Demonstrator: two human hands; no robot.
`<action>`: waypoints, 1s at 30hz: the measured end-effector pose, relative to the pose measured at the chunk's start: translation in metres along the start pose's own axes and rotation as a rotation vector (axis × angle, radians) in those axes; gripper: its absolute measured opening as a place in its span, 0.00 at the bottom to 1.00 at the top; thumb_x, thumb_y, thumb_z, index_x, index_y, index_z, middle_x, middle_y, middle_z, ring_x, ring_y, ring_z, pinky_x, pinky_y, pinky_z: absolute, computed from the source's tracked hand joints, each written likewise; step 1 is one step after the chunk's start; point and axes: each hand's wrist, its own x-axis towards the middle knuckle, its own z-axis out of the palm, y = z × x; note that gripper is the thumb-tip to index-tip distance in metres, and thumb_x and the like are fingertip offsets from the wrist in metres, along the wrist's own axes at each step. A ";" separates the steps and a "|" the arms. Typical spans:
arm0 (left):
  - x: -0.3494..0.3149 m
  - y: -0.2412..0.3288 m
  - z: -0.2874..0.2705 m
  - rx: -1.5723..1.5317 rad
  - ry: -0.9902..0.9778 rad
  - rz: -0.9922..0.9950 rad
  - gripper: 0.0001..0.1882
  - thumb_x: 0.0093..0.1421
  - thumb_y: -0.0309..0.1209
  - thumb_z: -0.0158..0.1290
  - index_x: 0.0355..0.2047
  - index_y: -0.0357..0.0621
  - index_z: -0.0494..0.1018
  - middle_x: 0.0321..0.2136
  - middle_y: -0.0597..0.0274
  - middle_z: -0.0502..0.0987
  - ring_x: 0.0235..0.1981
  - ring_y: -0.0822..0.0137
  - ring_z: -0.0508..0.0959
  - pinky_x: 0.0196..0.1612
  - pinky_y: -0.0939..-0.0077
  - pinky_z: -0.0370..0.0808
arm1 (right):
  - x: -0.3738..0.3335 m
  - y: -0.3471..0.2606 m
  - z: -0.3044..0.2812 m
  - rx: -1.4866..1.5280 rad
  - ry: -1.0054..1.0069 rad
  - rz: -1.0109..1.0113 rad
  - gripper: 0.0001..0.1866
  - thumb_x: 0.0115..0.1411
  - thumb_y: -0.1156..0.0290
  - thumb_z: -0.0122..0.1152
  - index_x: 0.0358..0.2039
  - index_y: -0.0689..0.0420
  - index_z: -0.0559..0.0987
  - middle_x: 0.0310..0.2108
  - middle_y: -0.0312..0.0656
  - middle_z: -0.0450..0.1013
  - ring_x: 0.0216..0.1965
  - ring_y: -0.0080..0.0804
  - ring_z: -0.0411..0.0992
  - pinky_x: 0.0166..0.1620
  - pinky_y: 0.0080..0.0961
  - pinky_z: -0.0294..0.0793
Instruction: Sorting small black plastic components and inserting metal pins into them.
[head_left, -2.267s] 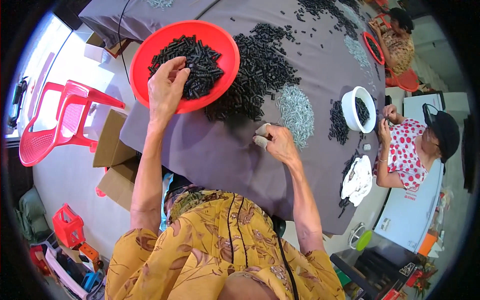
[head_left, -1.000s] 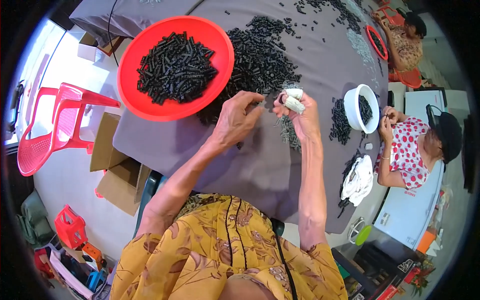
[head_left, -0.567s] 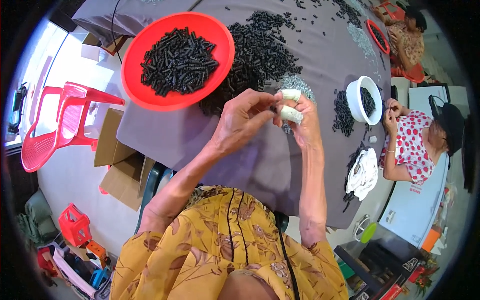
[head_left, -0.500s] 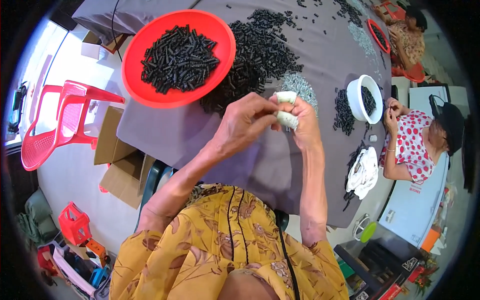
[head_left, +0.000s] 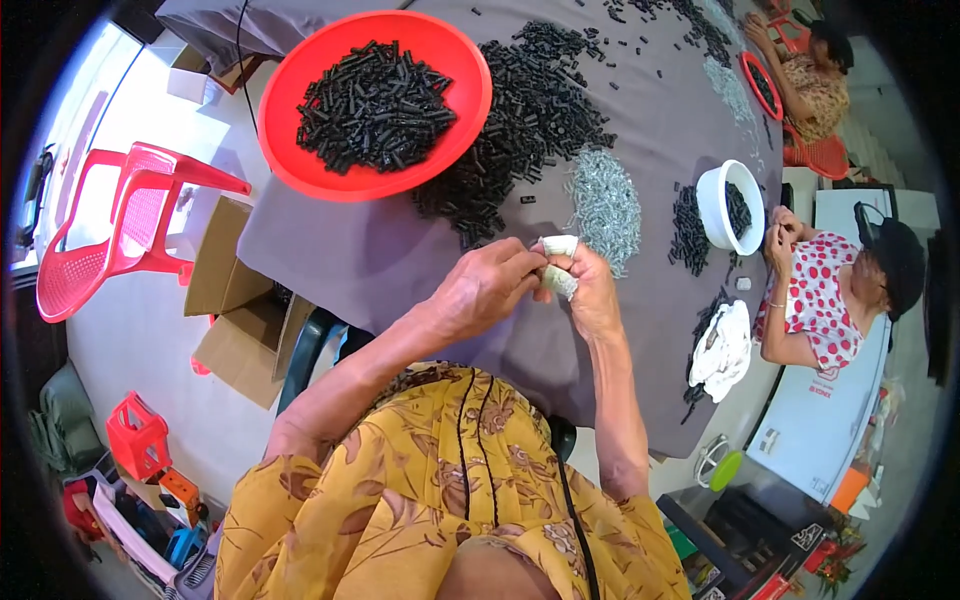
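My left hand (head_left: 488, 286) and my right hand (head_left: 592, 300) meet fingertip to fingertip over the near part of the grey-covered table. Both are closed in a pinch, and whatever lies between the fingertips is too small and hidden to name. White wraps (head_left: 560, 282) cover the thumb and a finger of my right hand. Just beyond the hands lies a heap of small, shiny, clear-silver pieces (head_left: 606, 205). Left of it spreads a large pile of short black tubular pieces (head_left: 535, 110). A round red basin (head_left: 285, 125) holds more black tubular pieces (head_left: 375, 105).
At right, a white bowl (head_left: 712, 205) stands beside black pieces, with a white cloth (head_left: 722, 350) nearer me. Two people sit along the table's right side, one in a dotted top (head_left: 822, 300). A pink chair (head_left: 140, 220) and open cardboard box (head_left: 235, 350) stand at left.
Both hands have come nearer to my body, still pinched together. The clear-silver heap, partly covered before, now shows fully. The whole view has shifted slightly.
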 end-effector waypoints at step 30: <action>-0.006 -0.031 -0.063 -1.096 0.283 -0.707 0.10 0.60 0.28 0.52 0.41 0.37 0.73 0.31 0.64 0.76 0.29 0.74 0.75 0.36 0.77 0.74 | 0.053 -0.001 0.026 -1.174 0.080 -0.432 0.11 0.46 0.78 0.57 0.33 0.59 0.76 0.31 0.49 0.73 0.33 0.51 0.73 0.35 0.42 0.72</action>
